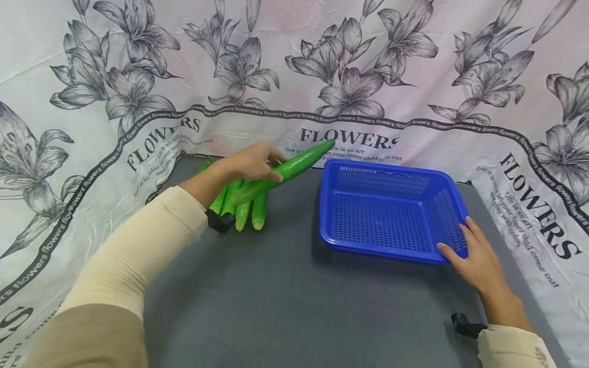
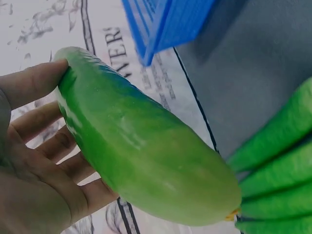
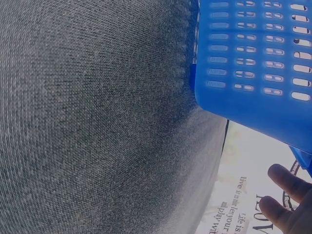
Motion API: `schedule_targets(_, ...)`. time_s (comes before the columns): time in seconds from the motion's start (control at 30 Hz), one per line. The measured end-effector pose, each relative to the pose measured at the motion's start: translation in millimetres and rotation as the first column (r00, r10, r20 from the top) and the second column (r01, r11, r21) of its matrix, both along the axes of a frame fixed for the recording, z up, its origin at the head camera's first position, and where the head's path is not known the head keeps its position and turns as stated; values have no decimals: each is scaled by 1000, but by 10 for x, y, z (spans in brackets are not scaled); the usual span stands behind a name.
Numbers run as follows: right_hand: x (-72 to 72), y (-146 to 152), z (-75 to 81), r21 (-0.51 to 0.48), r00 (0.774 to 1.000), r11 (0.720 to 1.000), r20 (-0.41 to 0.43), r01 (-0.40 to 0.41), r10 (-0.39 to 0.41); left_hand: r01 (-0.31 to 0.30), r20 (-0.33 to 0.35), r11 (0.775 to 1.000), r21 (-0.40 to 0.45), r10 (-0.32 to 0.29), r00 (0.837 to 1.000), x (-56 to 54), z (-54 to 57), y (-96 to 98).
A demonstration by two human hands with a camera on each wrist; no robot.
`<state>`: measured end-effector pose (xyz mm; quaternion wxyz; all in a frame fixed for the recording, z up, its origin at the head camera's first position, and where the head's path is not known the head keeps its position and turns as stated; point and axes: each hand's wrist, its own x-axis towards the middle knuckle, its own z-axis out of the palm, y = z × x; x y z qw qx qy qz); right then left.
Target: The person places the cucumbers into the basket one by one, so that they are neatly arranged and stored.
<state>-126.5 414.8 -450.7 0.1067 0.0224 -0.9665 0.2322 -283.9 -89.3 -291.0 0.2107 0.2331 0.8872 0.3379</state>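
My left hand grips a long green cucumber, raised and slanting up to the right. In the left wrist view the thumb presses one side of the cucumber and the fingers lie along the other. Several more cucumbers lie side by side on the table just below that hand, partly covered by it. At the near right corner of a blue plastic basket, my right hand holds the rim, thumb on the front edge and fingers over the right side. No cucumber shows inside the basket.
The dark grey tabletop stretches in front of the basket and cucumbers. A white cloth printed with flowers and lettering hangs behind and along both sides. A black strap piece sits by the right wrist.
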Motion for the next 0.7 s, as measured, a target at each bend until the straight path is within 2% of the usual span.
schedule_targets(0.33,6,-30,22,5,1000,1000,17,12,-12,117,-17,992,41,-117,993,30,-23,518)
schedule_targets(0.57,9,-31,23,6,1000,1000,19,18,-18,142,29,988,59,-144,989,43,-40,888)
schedule_targets(0.7,10,-31,33,4,999,1000,26,28,-28,181,46,982,47,-183,982,33,-52,1090)
